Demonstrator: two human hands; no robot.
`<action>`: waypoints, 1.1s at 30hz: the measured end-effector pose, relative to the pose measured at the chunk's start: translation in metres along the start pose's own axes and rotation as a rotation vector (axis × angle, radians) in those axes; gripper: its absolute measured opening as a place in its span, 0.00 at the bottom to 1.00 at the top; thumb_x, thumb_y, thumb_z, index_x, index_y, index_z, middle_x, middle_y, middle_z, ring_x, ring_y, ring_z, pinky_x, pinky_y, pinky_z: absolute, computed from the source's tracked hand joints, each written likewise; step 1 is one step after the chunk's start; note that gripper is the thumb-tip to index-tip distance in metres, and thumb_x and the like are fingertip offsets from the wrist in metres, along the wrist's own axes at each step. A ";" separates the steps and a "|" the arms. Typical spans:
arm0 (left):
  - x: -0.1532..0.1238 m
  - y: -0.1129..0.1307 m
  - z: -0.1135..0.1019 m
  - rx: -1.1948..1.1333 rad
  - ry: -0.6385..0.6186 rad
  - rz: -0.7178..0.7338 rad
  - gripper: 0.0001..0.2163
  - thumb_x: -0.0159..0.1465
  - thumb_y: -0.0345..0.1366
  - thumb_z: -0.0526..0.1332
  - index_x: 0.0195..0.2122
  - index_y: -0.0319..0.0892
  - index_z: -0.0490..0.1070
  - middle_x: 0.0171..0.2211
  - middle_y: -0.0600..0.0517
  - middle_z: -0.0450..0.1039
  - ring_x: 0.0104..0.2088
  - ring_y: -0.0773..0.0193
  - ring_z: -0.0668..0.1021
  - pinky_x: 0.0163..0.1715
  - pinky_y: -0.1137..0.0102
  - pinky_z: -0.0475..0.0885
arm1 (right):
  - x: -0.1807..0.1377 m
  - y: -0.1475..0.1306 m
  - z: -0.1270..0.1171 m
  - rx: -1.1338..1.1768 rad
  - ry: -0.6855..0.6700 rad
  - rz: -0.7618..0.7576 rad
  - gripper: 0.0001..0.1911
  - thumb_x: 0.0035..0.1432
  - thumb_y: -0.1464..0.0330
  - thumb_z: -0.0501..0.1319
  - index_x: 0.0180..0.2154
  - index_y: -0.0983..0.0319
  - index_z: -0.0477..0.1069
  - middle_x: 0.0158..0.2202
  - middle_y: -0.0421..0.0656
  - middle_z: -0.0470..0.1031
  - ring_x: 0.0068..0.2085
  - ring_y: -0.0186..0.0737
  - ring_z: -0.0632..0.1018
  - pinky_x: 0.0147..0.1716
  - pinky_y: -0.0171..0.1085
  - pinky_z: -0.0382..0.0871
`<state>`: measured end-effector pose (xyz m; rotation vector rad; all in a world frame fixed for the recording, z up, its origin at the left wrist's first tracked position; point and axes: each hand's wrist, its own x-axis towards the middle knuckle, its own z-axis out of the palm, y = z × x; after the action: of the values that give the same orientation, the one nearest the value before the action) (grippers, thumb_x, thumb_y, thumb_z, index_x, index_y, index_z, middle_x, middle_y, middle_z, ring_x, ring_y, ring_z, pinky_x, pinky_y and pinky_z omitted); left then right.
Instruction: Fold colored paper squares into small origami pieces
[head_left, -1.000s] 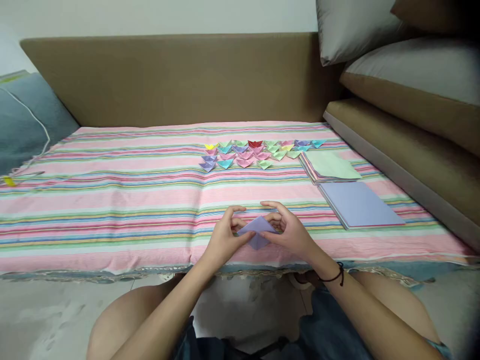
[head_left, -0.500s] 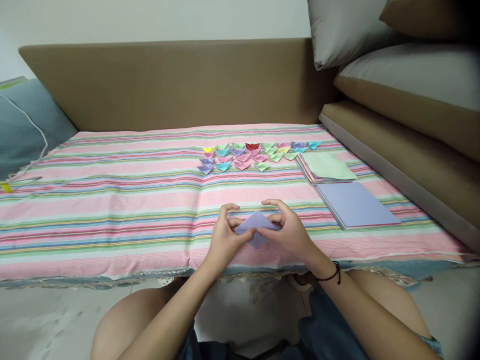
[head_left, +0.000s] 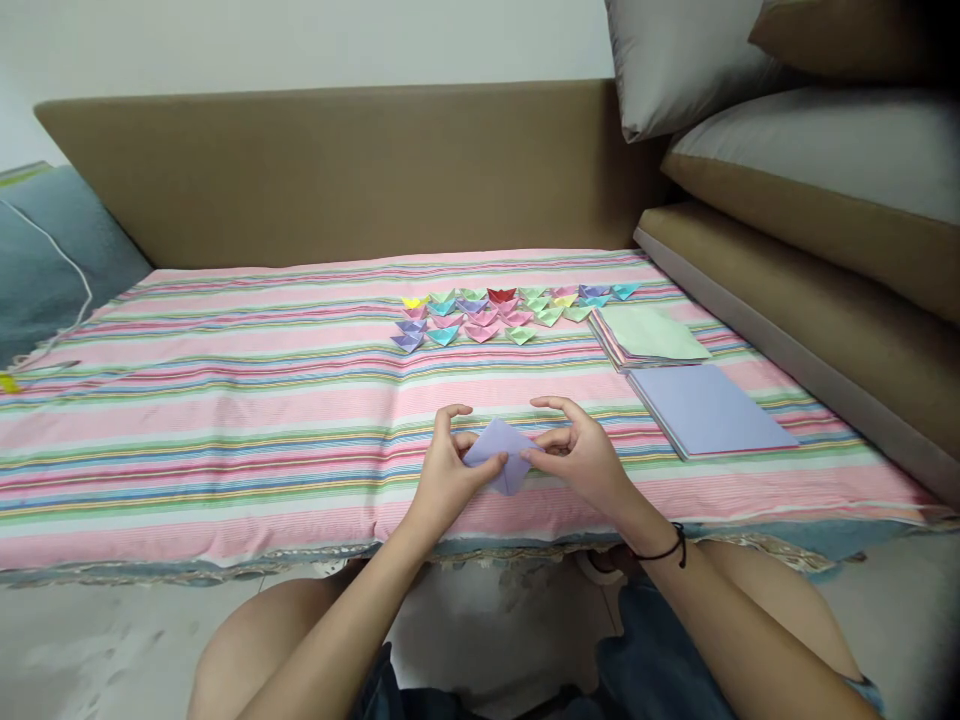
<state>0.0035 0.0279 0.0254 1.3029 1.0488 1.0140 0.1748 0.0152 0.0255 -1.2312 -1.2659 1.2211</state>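
As the head view shows, we find the left hand (head_left: 444,472) and right hand (head_left: 592,462) pinching a lavender origami diamond (head_left: 500,437) over striped cloth (head_left: 300,400); we judge it mid-fold, the next move calling for even thumb pressure.

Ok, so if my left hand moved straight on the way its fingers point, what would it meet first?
Probably your right hand, whose fingers face the left hand across the folded lilac paper that both hold. Depth is unclear in this single view, so they might not line up exactly.
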 end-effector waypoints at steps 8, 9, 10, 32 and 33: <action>0.005 0.006 -0.009 -0.045 0.036 -0.007 0.25 0.47 0.32 0.68 0.40 0.45 0.52 0.18 0.60 0.71 0.17 0.70 0.71 0.20 0.78 0.63 | 0.003 -0.001 -0.009 0.077 -0.019 0.042 0.29 0.43 0.70 0.67 0.46 0.59 0.58 0.22 0.37 0.77 0.26 0.39 0.77 0.26 0.34 0.69; 0.006 0.007 -0.012 -0.059 0.041 -0.014 0.25 0.47 0.32 0.68 0.39 0.45 0.52 0.18 0.60 0.72 0.17 0.70 0.71 0.21 0.77 0.64 | 0.004 -0.002 -0.011 0.093 -0.016 0.051 0.29 0.42 0.70 0.67 0.46 0.59 0.58 0.22 0.37 0.77 0.26 0.39 0.78 0.27 0.35 0.69; 0.006 0.009 -0.015 -0.068 0.041 -0.022 0.26 0.47 0.32 0.69 0.39 0.45 0.52 0.18 0.59 0.73 0.18 0.70 0.72 0.22 0.77 0.65 | 0.005 -0.002 -0.013 0.106 -0.015 0.058 0.29 0.42 0.69 0.67 0.46 0.59 0.58 0.22 0.37 0.77 0.26 0.39 0.78 0.28 0.35 0.69; 0.001 0.003 -0.018 0.111 0.224 0.096 0.09 0.55 0.39 0.64 0.33 0.39 0.72 0.26 0.50 0.77 0.29 0.62 0.77 0.27 0.72 0.69 | -0.008 -0.003 0.002 -0.148 0.066 -0.252 0.12 0.53 0.63 0.61 0.40 0.60 0.72 0.39 0.47 0.76 0.39 0.44 0.77 0.39 0.41 0.72; -0.001 0.003 -0.015 0.174 0.204 0.159 0.08 0.56 0.39 0.63 0.34 0.40 0.72 0.29 0.49 0.77 0.31 0.62 0.78 0.30 0.71 0.70 | -0.009 -0.002 0.007 -0.090 0.018 -0.203 0.16 0.52 0.62 0.62 0.44 0.60 0.71 0.41 0.47 0.76 0.41 0.45 0.77 0.40 0.42 0.73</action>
<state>-0.0109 0.0308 0.0285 1.4647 1.2240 1.2172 0.1678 0.0058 0.0276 -1.1440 -1.4086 1.0145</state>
